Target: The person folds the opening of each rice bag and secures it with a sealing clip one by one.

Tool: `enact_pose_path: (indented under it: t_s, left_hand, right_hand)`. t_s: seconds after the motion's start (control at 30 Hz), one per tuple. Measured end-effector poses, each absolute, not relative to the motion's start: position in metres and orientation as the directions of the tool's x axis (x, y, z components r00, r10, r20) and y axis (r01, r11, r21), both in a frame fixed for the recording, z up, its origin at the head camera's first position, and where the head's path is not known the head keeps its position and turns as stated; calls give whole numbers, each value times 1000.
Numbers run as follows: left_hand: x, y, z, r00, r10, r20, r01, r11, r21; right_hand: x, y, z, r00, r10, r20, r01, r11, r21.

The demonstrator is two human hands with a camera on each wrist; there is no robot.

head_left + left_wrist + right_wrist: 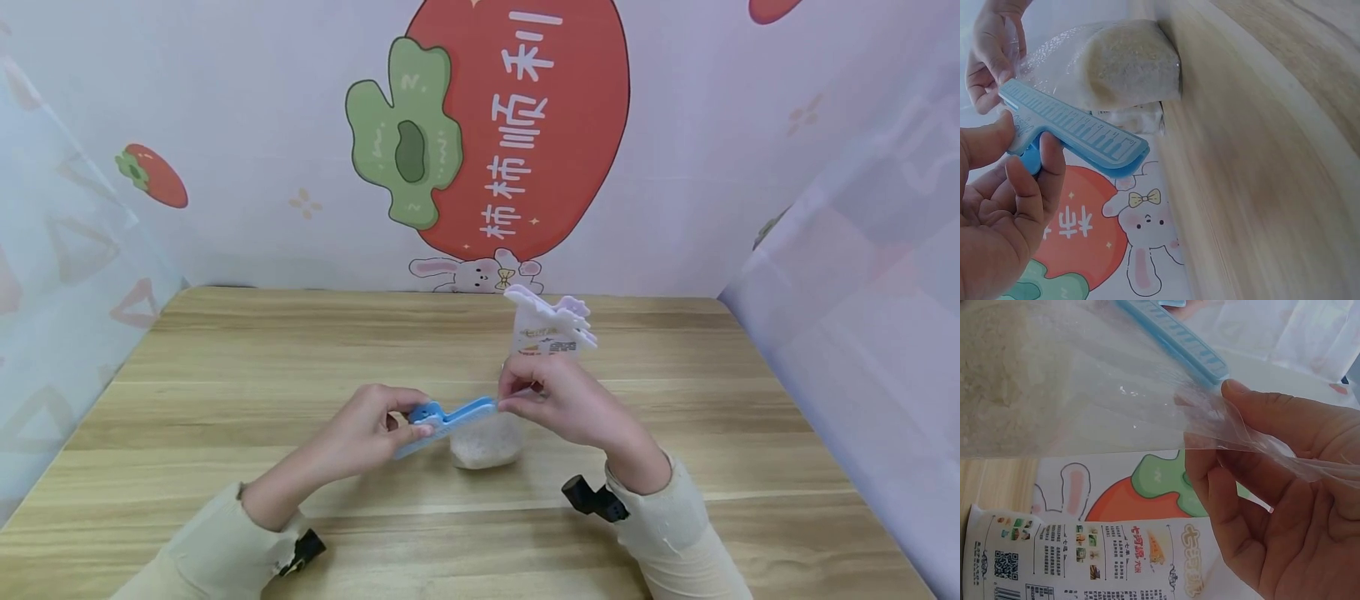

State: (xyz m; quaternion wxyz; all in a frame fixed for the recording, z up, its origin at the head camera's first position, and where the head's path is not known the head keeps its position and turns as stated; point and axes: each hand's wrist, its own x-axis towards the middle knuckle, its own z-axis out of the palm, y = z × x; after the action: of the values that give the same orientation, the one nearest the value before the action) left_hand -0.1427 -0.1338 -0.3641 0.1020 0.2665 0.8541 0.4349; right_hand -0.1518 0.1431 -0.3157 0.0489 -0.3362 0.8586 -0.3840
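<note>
A clear plastic bag of white grains stands on the wooden table. A blue sealing clip lies along the bag's top. My left hand pinches the clip's hinge end between thumb and fingers. My right hand pinches the bag's clear top edge beside the clip's far end. Behind my right hand stands a white printed packet closed by a pale lilac clip.
A printed backdrop with a red fruit and a rabbit closes off the back of the table, with pale panels at both sides. Bare wood stretches left, right and in front of the bag.
</note>
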Motion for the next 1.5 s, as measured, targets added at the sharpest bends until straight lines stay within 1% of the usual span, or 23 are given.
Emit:
enact_pose_path:
  t_s: [0.1,0.23,0.53,0.73,1.07,1.27,1.5]
  left_hand:
    - [-144,-132,-365,-838,542,60,361,468,807]
    - [-144,-130,-365,-836,545,61,359,461,812]
    - [-144,-130,-365,-850,523,60,359,494,792]
    - [-143,-126,-365,-854,517,53,346,489,801]
    - [-144,-116,-360,-845,531,69,353,456,817]
    - [-145,-109,-357,-844,528,92,370,450,813]
    - [-146,-107,-358,-850,520,85,343,424,838]
  right_hand:
    - [-151,143,-315,-770,-615,172,-538,480,-693]
    - [-150,148,-318,-784,-602,148,-498,470,-729]
    - [-144,169,-328,-865,-493,96,-373,504,-779]
    - [-143,170,-330,-872,-472,129,-388,504,-772]
    - [-141,167,-328,-872,-472,128,-387,505,-771]
    - [-141,165,-329,-892,-435,124,-361,518,-775]
    - [-142,162,-329,-912,-401,93,-313,527,-790]
